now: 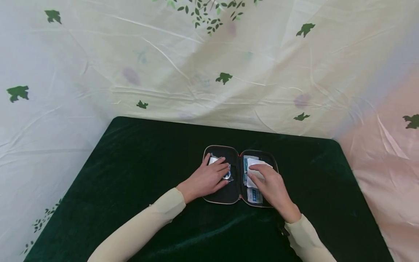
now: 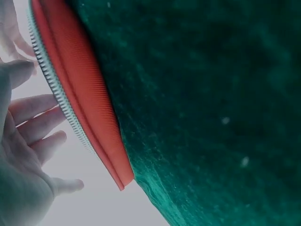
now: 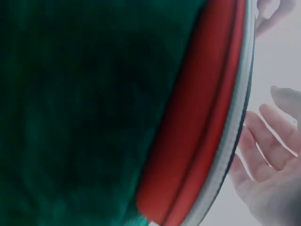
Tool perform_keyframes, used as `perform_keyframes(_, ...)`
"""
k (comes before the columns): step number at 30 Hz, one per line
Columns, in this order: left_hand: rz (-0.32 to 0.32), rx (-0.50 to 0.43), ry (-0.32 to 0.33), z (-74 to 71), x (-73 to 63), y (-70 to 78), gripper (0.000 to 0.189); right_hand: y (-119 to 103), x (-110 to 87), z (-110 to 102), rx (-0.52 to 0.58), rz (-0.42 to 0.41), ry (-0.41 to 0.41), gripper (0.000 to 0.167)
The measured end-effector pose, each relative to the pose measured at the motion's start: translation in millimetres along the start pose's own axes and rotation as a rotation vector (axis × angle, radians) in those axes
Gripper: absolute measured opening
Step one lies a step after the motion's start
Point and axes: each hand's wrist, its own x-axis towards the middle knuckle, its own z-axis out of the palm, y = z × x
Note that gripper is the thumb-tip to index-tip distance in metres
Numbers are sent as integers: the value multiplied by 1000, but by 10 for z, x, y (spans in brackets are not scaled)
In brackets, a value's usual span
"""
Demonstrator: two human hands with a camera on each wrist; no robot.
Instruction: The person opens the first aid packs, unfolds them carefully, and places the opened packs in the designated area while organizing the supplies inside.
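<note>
A zip case [image 1: 222, 198] lies unfolded on the table, its inside black; the wrist views show a red outer shell [image 2: 84, 80] and a pale zipper edge [image 3: 235, 127]. My left hand [image 1: 211, 176] reaches over the case's left half, fingers spread over a clear plastic packet [image 1: 227, 176] with something white and blue in it. Over the right half, my right hand [image 1: 270, 183] has its thumb and index finger at a white packet [image 1: 253, 163]. Blue-and-white packets [image 1: 254, 195] lie partly beneath that one. In the right wrist view its fingers [image 3: 263, 141] are loosely bent.
Dark green velvet cloth [image 1: 147, 153] covers the table around the case. Behind and at both sides hangs a pale curtain [image 1: 183, 72] with green leaf and bird shapes. The table's far edge runs along the curtain's foot.
</note>
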Motion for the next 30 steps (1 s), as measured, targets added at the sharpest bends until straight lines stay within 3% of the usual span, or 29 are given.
perform_keyframes(8, -54, 184, 6, 72, 28, 9, 53, -161, 11, 177, -14, -133, -74, 29)
perform_keyframes(15, -89, 193, 11, 83, 36, 4, 48, -239, 54, 274, -52, -179, -182, 25)
perform_keyframes(21, -93, 79, 30, 94, 63, 5, 45, -271, 43, 291, -117, -180, -254, 25)
perform_keyframes(30, -168, -174, 58, 113, 113, 16, 34, -284, 26, 305, -156, -180, -274, 23)
